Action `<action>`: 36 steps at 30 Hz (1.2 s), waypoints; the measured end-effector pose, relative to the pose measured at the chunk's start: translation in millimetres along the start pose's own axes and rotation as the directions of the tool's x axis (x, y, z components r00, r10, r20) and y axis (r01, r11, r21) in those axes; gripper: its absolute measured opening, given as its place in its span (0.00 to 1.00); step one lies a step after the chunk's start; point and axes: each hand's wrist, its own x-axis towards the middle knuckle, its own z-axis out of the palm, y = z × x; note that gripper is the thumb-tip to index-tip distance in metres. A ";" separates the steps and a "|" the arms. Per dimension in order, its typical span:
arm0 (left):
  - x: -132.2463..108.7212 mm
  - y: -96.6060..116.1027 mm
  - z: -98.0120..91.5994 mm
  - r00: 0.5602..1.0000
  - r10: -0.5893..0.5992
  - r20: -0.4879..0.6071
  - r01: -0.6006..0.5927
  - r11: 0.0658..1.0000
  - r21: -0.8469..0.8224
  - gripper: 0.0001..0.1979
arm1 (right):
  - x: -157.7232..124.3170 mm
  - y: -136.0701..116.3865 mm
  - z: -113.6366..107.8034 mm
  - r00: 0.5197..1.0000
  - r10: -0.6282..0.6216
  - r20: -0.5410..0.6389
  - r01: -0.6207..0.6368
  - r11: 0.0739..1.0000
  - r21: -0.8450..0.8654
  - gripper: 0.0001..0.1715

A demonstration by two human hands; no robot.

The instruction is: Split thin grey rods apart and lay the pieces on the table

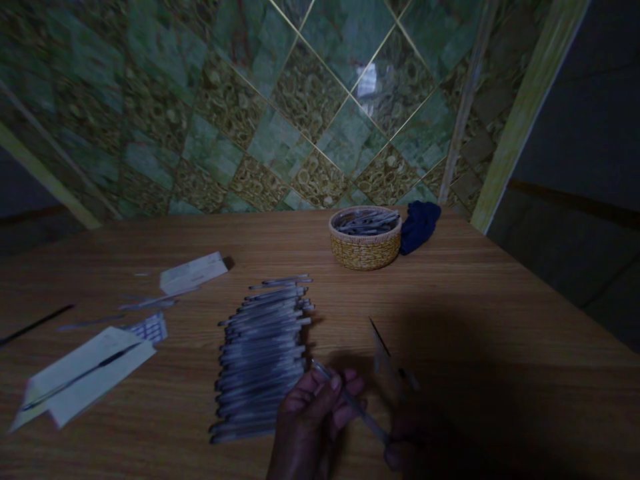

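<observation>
In the head view my left hand (307, 417) pinches a slim clear-barrelled pen (357, 405) between thumb and fingers. My right hand (407, 443) lies in deep shadow, its fingertips closed at the pen's lower end. Just beyond the hands is a thin dark stick (380, 337) beside a blurred pale piece (387, 367); their kind is unclear. Left of my left hand lies a long stack of similar pens (265, 360), side by side on the wooden table (500, 293).
A woven basket (365, 253) filled with pens stands at the back, a dark blue cloth (420, 227) against it. At left lie a folded paper (90, 367) with a dark thin stick on it, a pale box-like piece (193, 273) and several loose thin sticks (150, 303). A tiled wall (310, 133) rises behind.
</observation>
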 end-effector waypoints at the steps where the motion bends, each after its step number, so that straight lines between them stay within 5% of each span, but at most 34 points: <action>1: -0.3 -0.3 0.6 1.000 0.005 -0.007 -0.005 1.000 0.005 0.13 | -0.8 0.8 -0.8 1.000 -0.013 -0.007 0.013 1.000 -0.006 0.08; 16: -5.8 -0.9 -0.6 0.997 0.077 -0.032 -0.074 0.994 0.076 0.13 | -11.8 -23.1 -3.6 0.993 -0.055 0.100 0.060 0.997 -0.044 0.10; 24: -10.3 -2.9 1.0 0.994 0.108 -0.015 -0.106 0.991 0.083 0.13 | -30.8 -34.2 -7.8 0.994 -0.006 0.106 -0.008 0.991 0.133 0.16; 32: -8.4 -4.5 0.0 0.991 0.131 0.019 -0.133 0.984 0.115 0.15 | -15.3 -35.0 7.9 0.995 0.100 -0.004 -0.094 0.950 0.299 0.07; 36: -7.9 -5.4 3.8 0.983 0.184 0.019 -0.185 0.977 0.103 0.16 | -17.4 -32.3 15.0 0.995 0.104 -0.012 -0.085 0.873 0.480 0.24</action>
